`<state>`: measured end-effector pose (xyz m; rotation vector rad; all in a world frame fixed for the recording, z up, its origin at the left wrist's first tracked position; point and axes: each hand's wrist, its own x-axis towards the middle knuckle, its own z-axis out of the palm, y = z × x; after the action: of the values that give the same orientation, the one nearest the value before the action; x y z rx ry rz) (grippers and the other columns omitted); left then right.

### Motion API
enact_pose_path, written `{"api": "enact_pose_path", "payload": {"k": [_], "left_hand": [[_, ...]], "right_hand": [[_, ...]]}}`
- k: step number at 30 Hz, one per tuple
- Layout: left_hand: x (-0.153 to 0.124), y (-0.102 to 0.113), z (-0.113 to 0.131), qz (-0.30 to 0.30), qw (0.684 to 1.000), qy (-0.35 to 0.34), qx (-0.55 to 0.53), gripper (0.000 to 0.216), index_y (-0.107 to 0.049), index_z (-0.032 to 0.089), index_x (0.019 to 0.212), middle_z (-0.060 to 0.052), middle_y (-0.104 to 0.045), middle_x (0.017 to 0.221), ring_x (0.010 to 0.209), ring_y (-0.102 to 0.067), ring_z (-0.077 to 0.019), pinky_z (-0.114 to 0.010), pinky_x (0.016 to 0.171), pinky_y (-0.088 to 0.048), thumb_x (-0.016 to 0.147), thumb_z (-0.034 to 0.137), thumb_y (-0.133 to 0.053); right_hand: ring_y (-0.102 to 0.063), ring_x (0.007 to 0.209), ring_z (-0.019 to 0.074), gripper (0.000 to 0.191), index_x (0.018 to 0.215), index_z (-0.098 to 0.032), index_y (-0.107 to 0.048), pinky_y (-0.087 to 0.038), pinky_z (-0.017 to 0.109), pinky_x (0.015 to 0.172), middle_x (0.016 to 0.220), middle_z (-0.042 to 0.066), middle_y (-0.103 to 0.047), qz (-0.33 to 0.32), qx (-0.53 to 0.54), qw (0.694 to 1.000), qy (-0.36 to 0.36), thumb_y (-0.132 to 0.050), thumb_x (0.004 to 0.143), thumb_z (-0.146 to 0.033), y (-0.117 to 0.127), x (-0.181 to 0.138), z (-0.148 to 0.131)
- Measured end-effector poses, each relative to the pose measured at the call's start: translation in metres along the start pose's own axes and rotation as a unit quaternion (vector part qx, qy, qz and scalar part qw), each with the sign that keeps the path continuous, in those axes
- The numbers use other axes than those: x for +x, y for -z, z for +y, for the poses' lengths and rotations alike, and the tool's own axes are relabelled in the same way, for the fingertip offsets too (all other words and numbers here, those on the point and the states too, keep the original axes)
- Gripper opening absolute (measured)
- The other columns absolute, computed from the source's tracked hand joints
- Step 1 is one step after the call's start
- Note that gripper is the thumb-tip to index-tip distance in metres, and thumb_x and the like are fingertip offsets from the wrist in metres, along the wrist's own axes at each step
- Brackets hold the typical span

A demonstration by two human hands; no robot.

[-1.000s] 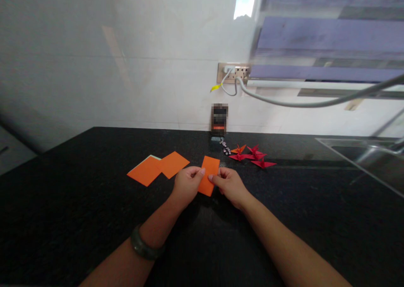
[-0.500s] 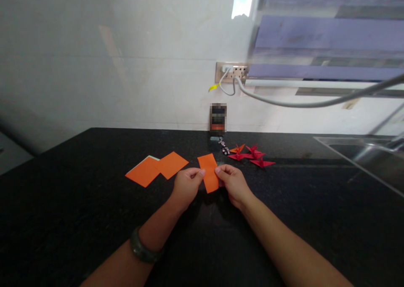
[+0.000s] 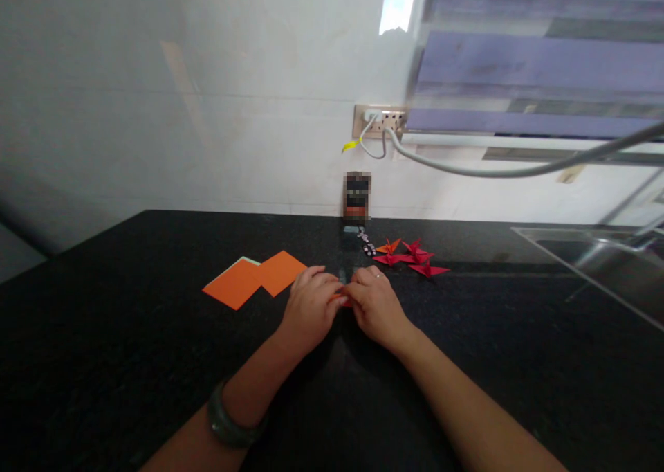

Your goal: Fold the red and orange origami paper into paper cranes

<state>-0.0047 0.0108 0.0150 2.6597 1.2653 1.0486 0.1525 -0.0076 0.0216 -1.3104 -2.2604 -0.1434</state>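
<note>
Between my hands is a piece of orange origami paper [image 3: 339, 297], mostly hidden by my fingers; only a small strip shows, so its fold cannot be made out. My left hand [image 3: 312, 306] grips it from the left, fingers curled over it. From the right, my right hand [image 3: 374, 302], with a ring on one finger, closes on the same paper, and the fingertips of both hands nearly meet. Left of my left hand lie flat orange sheets [image 3: 236, 284], partly overlapping, with a pale edge showing behind. Several folded red paper cranes [image 3: 428, 270] and an orange crane [image 3: 389, 247] sit beyond my right hand.
A blurred-out upright object [image 3: 357, 196] leans against the wall, with a patterned strap [image 3: 366, 242] before it. A sink [image 3: 596, 250] is set into the black counter [image 3: 129, 347] at right. A grey cable [image 3: 492, 172] runs from the wall socket [image 3: 380, 121].
The orange paper, held up flat and in full view before, is now lower and mostly covered. Both hands have turned over and drawn together around it.
</note>
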Motion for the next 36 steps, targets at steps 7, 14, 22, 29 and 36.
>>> {"api": "enact_pose_path", "payload": {"k": [7, 14, 22, 29, 36], "left_hand": [[0.001, 0.001, 0.001, -0.027, 0.999, -0.025, 0.028, 0.022, -0.065, 0.017, 0.073, -0.007, -0.065, 0.075, 0.083, -0.054, -0.0214, -0.037, 0.080, -0.039, 0.080, 0.020, -0.044], [0.005, 0.012, -0.007, -0.014, 0.997, -0.002, 0.079, 0.022, -0.065, 0.017, 0.075, -0.007, -0.064, 0.074, 0.081, -0.053, -0.0217, -0.036, 0.076, -0.038, 0.080, 0.019, -0.044], [0.006, 0.015, -0.005, -0.005, 0.997, -0.049, 0.060, 0.026, -0.063, 0.018, 0.094, -0.006, -0.065, 0.093, 0.095, -0.050, -0.0236, -0.039, 0.084, -0.036, 0.077, 0.034, -0.053], [0.003, 0.011, -0.006, -0.035, 0.994, -0.052, 0.084, 0.024, -0.067, 0.019, 0.072, -0.004, -0.066, 0.070, 0.076, -0.055, -0.0189, -0.035, 0.074, -0.038, 0.081, 0.024, -0.045], [0.007, 0.020, -0.023, 0.014, 0.993, 0.083, 0.081, 0.027, -0.068, 0.017, 0.074, -0.007, -0.067, 0.074, 0.075, -0.058, -0.0199, -0.032, 0.072, -0.040, 0.081, 0.025, -0.043]], "right_hand": [[-0.040, 0.077, 0.0182, 0.019, 0.078, -0.016, -0.062, -0.031, 0.030, 0.069, 0.077, 0.007, -0.051, -0.011, -0.019, 1.000, -0.003, -0.043, 0.082, -0.015, 0.000, 0.000, -0.002], [-0.040, 0.078, 0.0187, 0.018, 0.079, -0.018, -0.062, -0.030, 0.030, 0.069, 0.079, 0.007, -0.051, -0.006, -0.054, 0.998, -0.023, -0.045, 0.081, -0.015, 0.008, 0.002, 0.006], [-0.040, 0.077, 0.0185, 0.016, 0.076, -0.018, -0.062, -0.030, 0.030, 0.069, 0.079, 0.006, -0.051, -0.019, -0.074, 0.997, -0.003, -0.047, 0.082, -0.018, 0.009, 0.002, 0.005], [-0.041, 0.078, 0.0180, 0.020, 0.079, -0.019, -0.063, -0.032, 0.031, 0.071, 0.079, 0.006, -0.051, 0.003, -0.036, 0.999, 0.010, -0.044, 0.084, -0.024, 0.008, 0.002, -0.001], [-0.046, 0.076, 0.0198, 0.014, 0.069, -0.016, -0.062, -0.035, 0.033, 0.071, 0.074, 0.006, -0.054, 0.113, -0.031, 0.988, -0.105, -0.052, 0.077, -0.022, 0.012, 0.001, 0.039]]}}
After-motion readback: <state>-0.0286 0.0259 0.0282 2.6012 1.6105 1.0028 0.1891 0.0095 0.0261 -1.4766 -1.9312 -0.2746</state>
